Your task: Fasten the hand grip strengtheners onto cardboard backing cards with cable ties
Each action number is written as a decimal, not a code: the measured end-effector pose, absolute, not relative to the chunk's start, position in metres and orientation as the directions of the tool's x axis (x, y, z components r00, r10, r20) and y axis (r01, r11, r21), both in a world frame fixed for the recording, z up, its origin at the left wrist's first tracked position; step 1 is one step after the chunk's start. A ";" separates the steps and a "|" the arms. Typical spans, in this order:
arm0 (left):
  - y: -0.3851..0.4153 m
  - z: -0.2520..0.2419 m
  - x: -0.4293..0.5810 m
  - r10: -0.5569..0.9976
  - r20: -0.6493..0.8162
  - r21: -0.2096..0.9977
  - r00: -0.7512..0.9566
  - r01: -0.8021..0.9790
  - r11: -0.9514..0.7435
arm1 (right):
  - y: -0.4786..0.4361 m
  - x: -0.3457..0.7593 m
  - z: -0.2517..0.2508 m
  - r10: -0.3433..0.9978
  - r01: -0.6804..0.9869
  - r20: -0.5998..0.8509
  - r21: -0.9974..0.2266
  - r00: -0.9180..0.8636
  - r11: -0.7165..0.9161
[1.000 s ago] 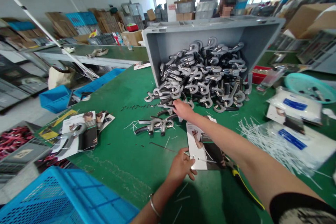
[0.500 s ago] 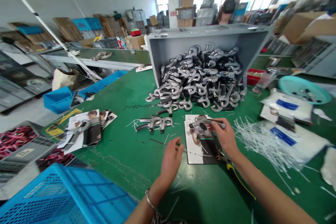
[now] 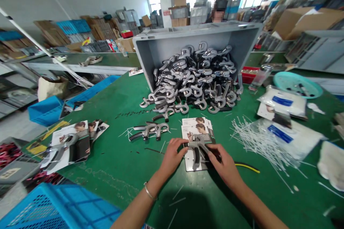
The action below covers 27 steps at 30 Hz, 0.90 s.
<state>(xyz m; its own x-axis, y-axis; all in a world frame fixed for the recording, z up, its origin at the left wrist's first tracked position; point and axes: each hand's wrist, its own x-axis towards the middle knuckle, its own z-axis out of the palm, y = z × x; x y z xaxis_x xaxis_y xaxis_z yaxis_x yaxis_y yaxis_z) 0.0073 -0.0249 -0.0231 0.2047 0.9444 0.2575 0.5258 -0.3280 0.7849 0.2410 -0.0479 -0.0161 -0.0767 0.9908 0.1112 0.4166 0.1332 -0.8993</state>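
Observation:
A grey and black hand grip strengthener (image 3: 197,150) lies over a small stack of printed cards (image 3: 190,164), its two handles toward me. My left hand (image 3: 173,155) is closed, thumb and fingertips pinching the strengthener's left side near the coil. My right hand (image 3: 222,162) is closed around its right handle, fingers partly hidden beneath. From under the right hand sticks out a yellow and black tool handle (image 3: 248,166); the rest of that tool is covered. Left of the cards, a couple of loose strengtheners (image 3: 150,130) lie on the green table (image 3: 113,164).
A grey crate (image 3: 142,57) on its side spills many strengtheners. White cable ties (image 3: 258,146) and plastic bags (image 3: 301,137) lie at right, near a turquoise basin (image 3: 298,84). Carded strengtheners (image 3: 63,148) lie at left; a blue basket (image 3: 61,207) stands front left. A person (image 3: 219,9) is behind the crate.
My right hand has brought the strengthener down onto the cards and turned its handles toward me. The left hand has come up to its left side. The view has swung slightly right.

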 end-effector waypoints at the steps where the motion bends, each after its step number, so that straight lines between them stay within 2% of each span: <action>1: -0.028 -0.026 0.007 0.944 0.243 0.772 0.225 0.545 -0.329 | -0.051 0.246 -0.019 0.985 0.500 0.146 -0.849 -0.092 0.173; 5: -0.027 -0.029 0.006 0.945 0.210 0.736 0.252 0.595 -0.323 | -0.057 0.254 -0.021 0.951 0.645 0.252 -0.700 -0.180 0.307; 8: -0.011 -0.020 0.010 0.933 0.255 0.707 0.252 0.610 -0.358 | -0.054 0.249 -0.018 0.922 0.646 0.240 -0.660 -0.304 0.384; 10: 0.004 -0.013 0.017 0.907 0.266 0.668 0.326 0.617 -0.417 | -0.050 0.243 -0.017 0.910 0.630 0.224 -0.662 -0.349 0.405; 12: 0.018 -0.007 0.026 0.854 0.245 0.578 0.459 0.638 -0.509 | -0.046 0.238 -0.016 0.910 0.618 0.229 -0.675 -0.345 0.404; 15: 0.033 0.000 0.041 0.752 0.175 0.363 0.635 0.669 -0.649 | -0.038 0.233 -0.016 0.924 0.593 0.237 -0.712 -0.301 0.375; 18: 0.040 0.006 0.053 0.717 0.156 0.225 0.679 0.683 -0.695 | -0.029 0.232 -0.016 0.940 0.553 0.227 -0.763 -0.254 0.334; 23: 0.036 0.012 0.064 0.749 0.183 0.247 0.637 0.707 -0.662 | -0.011 0.230 -0.021 0.971 0.497 0.205 -0.834 -0.124 0.239; 27: 0.023 0.007 0.058 0.790 0.189 0.298 0.584 0.733 -0.612 | -0.004 0.234 -0.029 0.972 0.489 0.178 -0.841 -0.151 0.230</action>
